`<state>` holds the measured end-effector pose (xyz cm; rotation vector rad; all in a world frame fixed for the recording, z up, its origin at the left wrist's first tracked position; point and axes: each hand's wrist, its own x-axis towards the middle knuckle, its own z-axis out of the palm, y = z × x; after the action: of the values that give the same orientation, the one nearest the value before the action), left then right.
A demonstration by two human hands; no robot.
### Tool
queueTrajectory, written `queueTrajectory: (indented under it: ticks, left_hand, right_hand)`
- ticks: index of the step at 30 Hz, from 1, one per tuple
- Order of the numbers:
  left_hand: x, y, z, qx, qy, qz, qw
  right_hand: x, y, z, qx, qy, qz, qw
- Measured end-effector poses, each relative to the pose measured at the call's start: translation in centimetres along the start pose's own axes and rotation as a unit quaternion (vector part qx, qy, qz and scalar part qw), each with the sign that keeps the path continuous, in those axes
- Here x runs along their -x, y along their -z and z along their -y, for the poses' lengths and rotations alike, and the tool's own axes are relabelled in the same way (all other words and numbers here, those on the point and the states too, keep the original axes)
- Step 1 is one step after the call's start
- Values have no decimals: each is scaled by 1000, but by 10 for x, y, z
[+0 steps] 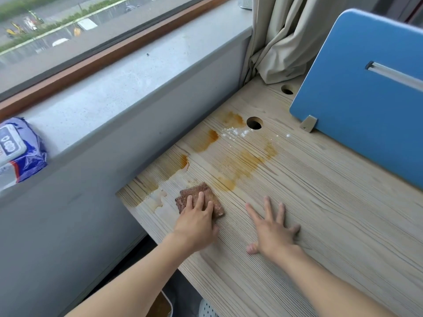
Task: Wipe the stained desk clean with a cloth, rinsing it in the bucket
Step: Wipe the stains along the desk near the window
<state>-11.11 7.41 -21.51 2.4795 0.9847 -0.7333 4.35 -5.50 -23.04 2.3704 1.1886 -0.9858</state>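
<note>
A folded brown cloth [201, 196] lies on the pale wooden desk [320, 213] near its left edge. My left hand [196, 221] presses flat on the cloth with straight fingers. My right hand [273, 227] rests spread and flat on the bare desk to the right of it, holding nothing. Orange-brown stains [247, 163] spread across the desk beyond the cloth, toward a round cable hole [254, 123]. White powder [235, 133] is scattered beside the hole. A wet patch [160, 200] sits left of the cloth. Under the desk edge a white container holding brownish liquid [163, 305] shows in part.
A blue desk divider [357, 106] stands along the right side. Beige curtains [279, 37] hang at the back corner. A grey window sill [114, 92] runs along the left, with a blue pack of wipes [20, 152] on it. A second cable hole [287, 89] lies farther back.
</note>
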Motion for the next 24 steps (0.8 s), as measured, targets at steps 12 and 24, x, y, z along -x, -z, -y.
queueTrajectory:
  ticks: [12,24]
  left_hand:
    - [-7,3,-8,-13,-10,4,1000]
    - [-11,4,-11,-20,-32,-4,999]
  right_hand:
    - [-1,3,2,2,-3,12,1000]
    - [-3,1,1,0,0,6,1000]
